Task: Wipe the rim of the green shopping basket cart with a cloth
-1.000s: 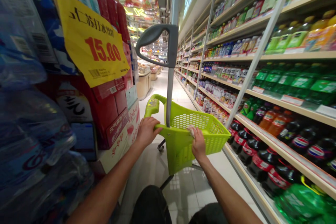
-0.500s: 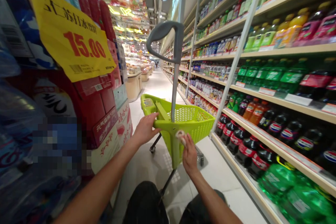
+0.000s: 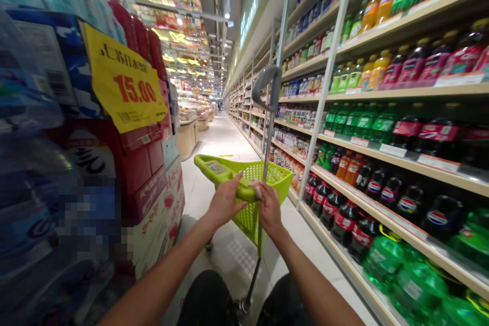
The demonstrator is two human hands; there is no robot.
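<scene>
A lime-green wheeled shopping basket (image 3: pixel 280 175) stands in the supermarket aisle just ahead of me, its grey pull handle (image 3: pixel 265 86) raised on a metal pole. My left hand (image 3: pixel 225 202) grips the basket's near rim. My right hand (image 3: pixel 269 209) is closed on a small crumpled white tissue or cloth (image 3: pixel 255 187), pressed against the same rim beside the pole. My dark trouser knees show at the bottom edge.
Shelves of soft-drink bottles (image 3: pixel 382 183) line the right side. On the left stand stacked drink packs and red boxes (image 3: pixel 148 173) with a yellow 15.00 price sign (image 3: pixel 124 81). The tiled aisle floor (image 3: pixel 217 137) runs ahead to distant displays.
The basket has turned and shifted left and away from me. My right hand with the tissue moved up from the basket's front wall to the rim, close to my left hand.
</scene>
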